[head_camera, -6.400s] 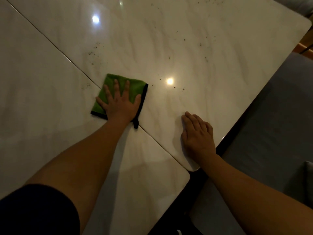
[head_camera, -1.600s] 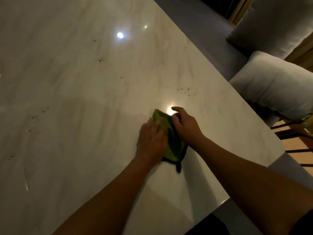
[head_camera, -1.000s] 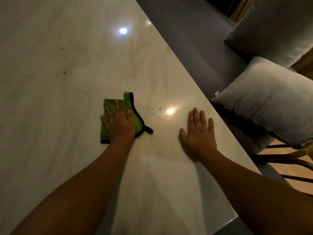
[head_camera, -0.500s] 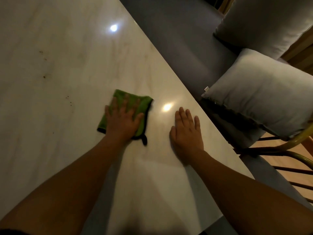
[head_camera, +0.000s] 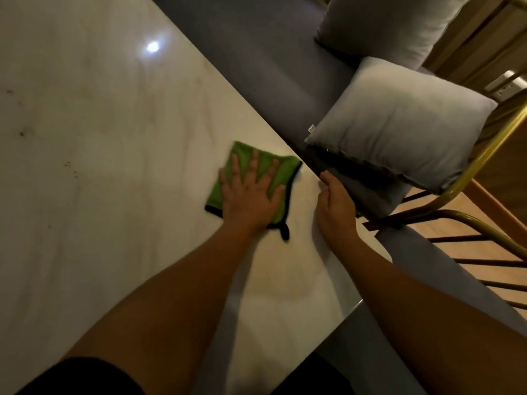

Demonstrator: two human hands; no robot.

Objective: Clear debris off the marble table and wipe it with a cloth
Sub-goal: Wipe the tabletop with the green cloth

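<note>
A folded green cloth (head_camera: 245, 155) with black trim lies on the white marble table (head_camera: 114, 138), close to its right edge. My left hand (head_camera: 251, 195) presses flat on the cloth with fingers spread. My right hand (head_camera: 335, 203) sits at the table's right edge, turned on its side with the fingers curled over the rim; it holds nothing that I can see. A few dark specks of debris (head_camera: 24, 134) remain at the far left of the tabletop.
A grey bench seat (head_camera: 271, 52) runs along the table's right edge. Two grey pillows (head_camera: 399, 124) rest on it. A chair with a gold metal frame (head_camera: 484, 155) stands at the right over a wooden floor.
My left hand has slid the cloth to the right, up to the table's edge. My right hand has moved from flat on the marble to the rim, cupped sideways.
</note>
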